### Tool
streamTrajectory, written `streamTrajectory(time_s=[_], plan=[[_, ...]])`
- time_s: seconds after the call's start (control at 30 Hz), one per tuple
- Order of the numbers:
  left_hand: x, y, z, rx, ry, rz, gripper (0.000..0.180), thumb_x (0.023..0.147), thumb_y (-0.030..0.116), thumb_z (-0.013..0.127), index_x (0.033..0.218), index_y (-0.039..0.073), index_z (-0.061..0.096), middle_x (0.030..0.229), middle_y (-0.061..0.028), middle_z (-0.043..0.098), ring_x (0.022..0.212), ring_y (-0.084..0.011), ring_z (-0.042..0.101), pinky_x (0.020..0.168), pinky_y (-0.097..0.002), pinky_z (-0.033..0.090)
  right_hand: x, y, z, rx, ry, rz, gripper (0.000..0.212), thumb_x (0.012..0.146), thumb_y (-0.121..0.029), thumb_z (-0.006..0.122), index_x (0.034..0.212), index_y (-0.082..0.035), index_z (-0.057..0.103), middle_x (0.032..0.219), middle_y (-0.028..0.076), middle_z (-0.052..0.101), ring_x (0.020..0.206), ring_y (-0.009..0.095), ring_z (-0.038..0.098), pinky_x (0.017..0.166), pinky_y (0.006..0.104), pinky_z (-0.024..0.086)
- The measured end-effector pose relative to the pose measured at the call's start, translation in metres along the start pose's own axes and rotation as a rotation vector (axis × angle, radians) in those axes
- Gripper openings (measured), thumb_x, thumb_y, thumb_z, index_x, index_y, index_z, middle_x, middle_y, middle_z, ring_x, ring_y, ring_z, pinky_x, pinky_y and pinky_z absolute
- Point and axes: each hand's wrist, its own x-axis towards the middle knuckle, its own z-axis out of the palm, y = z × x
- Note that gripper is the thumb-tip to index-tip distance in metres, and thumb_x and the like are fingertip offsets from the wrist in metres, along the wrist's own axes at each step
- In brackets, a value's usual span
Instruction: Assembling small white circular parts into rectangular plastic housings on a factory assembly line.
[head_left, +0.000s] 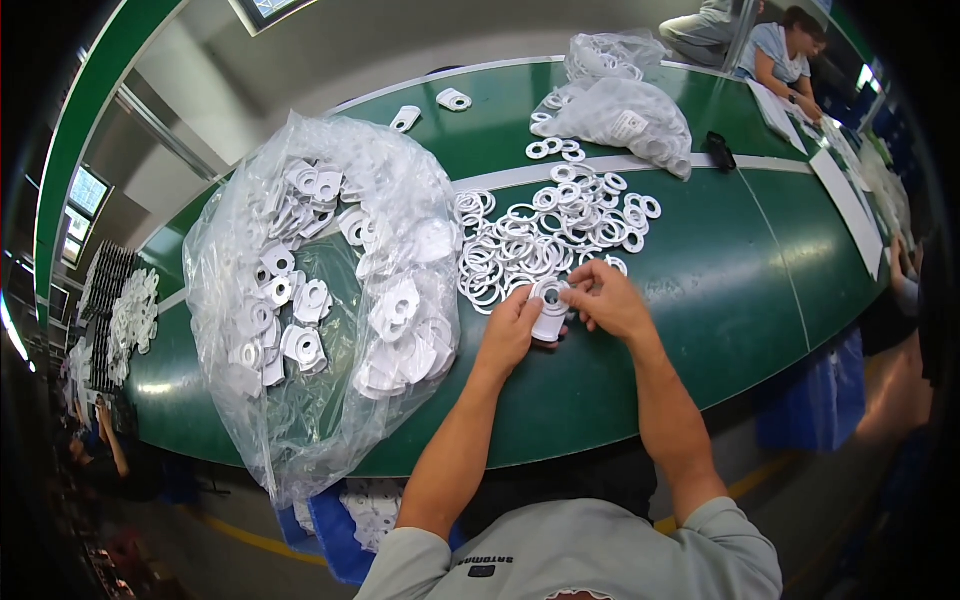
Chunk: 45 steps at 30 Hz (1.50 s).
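Note:
My left hand is closed on a flat white plastic part with a rounded end and a round opening. A white ring lies over that opening. My right hand pinches at the ring's right edge, thumb and forefinger bent close together. Both hands are just above the green table, at the near side of a loose pile of white rings. Left of them lies a large clear plastic bag, spread open, with many similar white parts inside.
Farther back sits a clear bag of rings, with a small black object beside it. Two loose white parts lie near the far edge. Blue bins stand below the green table. Other people work at the far right and left.

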Motion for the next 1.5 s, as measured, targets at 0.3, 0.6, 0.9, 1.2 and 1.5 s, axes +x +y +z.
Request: streamTrajectory(time_s=[0.3,0.6,0.9,1.2,1.5], plan=[[0.004,-0.028,-0.014,0.781,0.164,0.356,0.048,0.094,0.026,0.049,0.129,-0.007,0.046,0.121,-0.0226,0.056,0.110,-0.0300,0.056,0.094,-0.0367,0.042,0.001,0.027,0.021,-0.425,0.105,-0.386,0.059,0.071,-0.051,0.071,0.091,0.002,0.054,0.089,0.024,0.055,0.083,0.041,0.052,0.076,0.0443,0.044],[-0.026,0.022,0.010,0.655,0.310,0.207,0.046,0.096,0.025,0.049,0.121,-0.013,0.050,0.118,-0.0257,0.055,0.108,-0.0313,0.053,0.093,-0.0397,0.043,-0.010,0.006,0.024,-0.135,0.014,-0.562,0.033,0.078,-0.022,0.068,0.089,0.007,0.056,0.071,0.017,0.061,0.061,0.030,0.063,0.051,0.0360,0.052],[-0.008,0.009,-0.020,0.676,0.164,0.157,0.038,0.095,0.014,0.046,0.126,-0.007,0.051,0.119,-0.0196,0.057,0.106,-0.0277,0.053,0.093,-0.0380,0.042,-0.002,0.025,0.004,0.490,-0.391,0.010,0.017,0.082,-0.008,0.057,0.072,0.006,0.061,0.065,0.014,0.063,0.053,0.022,0.065,0.045,0.0323,0.056],[-0.019,0.025,0.007,0.783,0.248,0.212,0.038,0.095,0.019,0.046,0.122,-0.007,0.054,0.122,-0.0227,0.055,0.112,-0.0317,0.051,0.099,-0.0394,0.038,0.000,0.028,0.016,0.362,-0.313,-0.046,0.014,0.080,-0.007,0.055,0.084,0.007,0.056,0.067,0.013,0.064,0.055,0.020,0.066,0.047,0.0307,0.055],[-0.008,0.025,0.020,0.443,0.199,0.306,0.076,0.068,-0.001,0.065,0.138,0.002,0.036,0.121,-0.0126,0.050,0.101,-0.0205,0.054,0.088,-0.0305,0.045,0.006,0.040,0.005,0.428,-0.303,0.094,0.023,0.081,-0.006,0.062,0.099,0.005,0.054,0.077,0.016,0.066,0.062,0.020,0.066,0.055,0.0289,0.055]])
